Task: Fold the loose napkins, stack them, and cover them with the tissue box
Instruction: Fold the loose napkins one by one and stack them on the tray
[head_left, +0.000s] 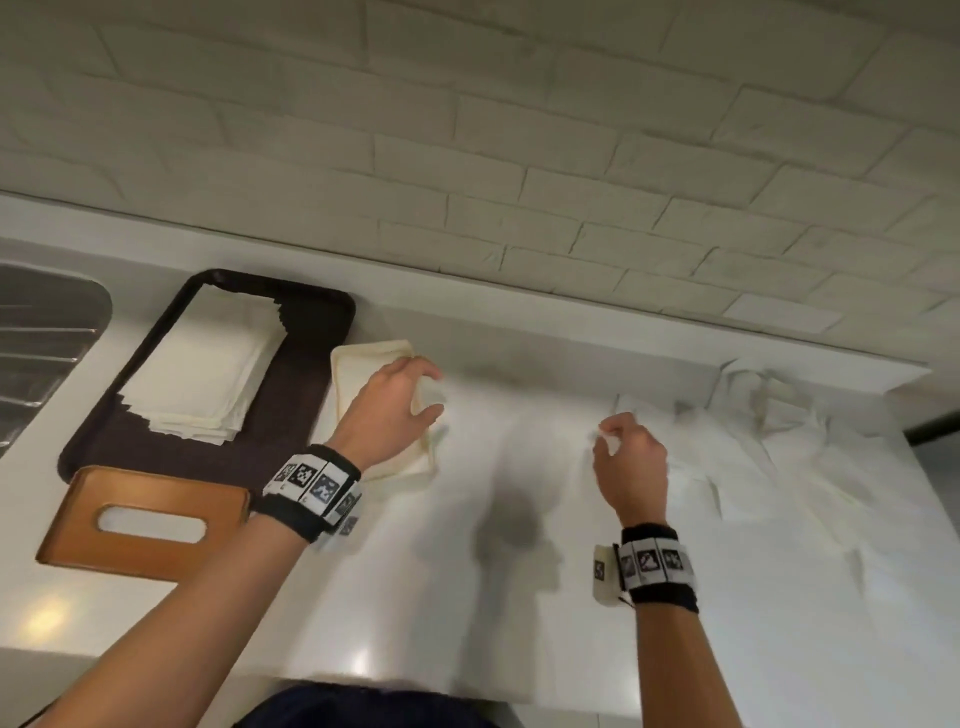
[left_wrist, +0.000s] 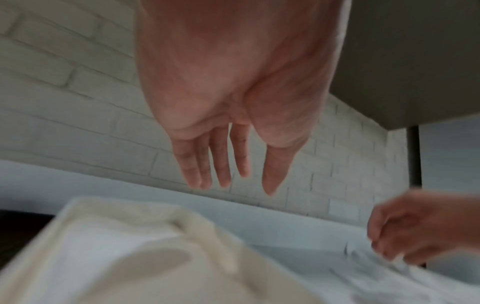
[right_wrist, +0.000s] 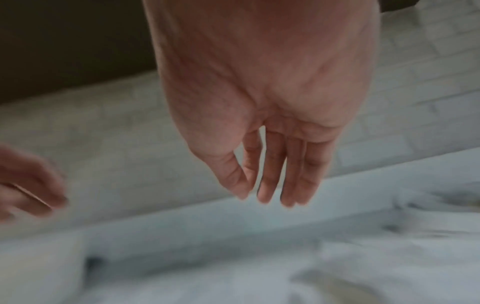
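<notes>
Head view: both hands hover over the white counter (head_left: 519, 597), left hand (head_left: 387, 415) and right hand (head_left: 631, 457) with relaxed fingers holding nothing. Loose napkins (head_left: 779, 457) lie right; folded stack (head_left: 202, 364) upper left, tissue box (head_left: 140, 525) lower left.

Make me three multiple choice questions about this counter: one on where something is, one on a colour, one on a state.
1. Where is the folded napkin stack?
A. on the dark tray
B. in the sink
C. under the tissue box

2. What colour is the tissue box?
A. blue
B. orange-brown
C. black

3. Is the napkin stack covered by the box?
A. yes
B. no
C. half covered

Answers:
1 A, the stack lies on the tray.
2 B, its top looks orange-brown.
3 B, the box sits apart at the tray's near corner.
</notes>
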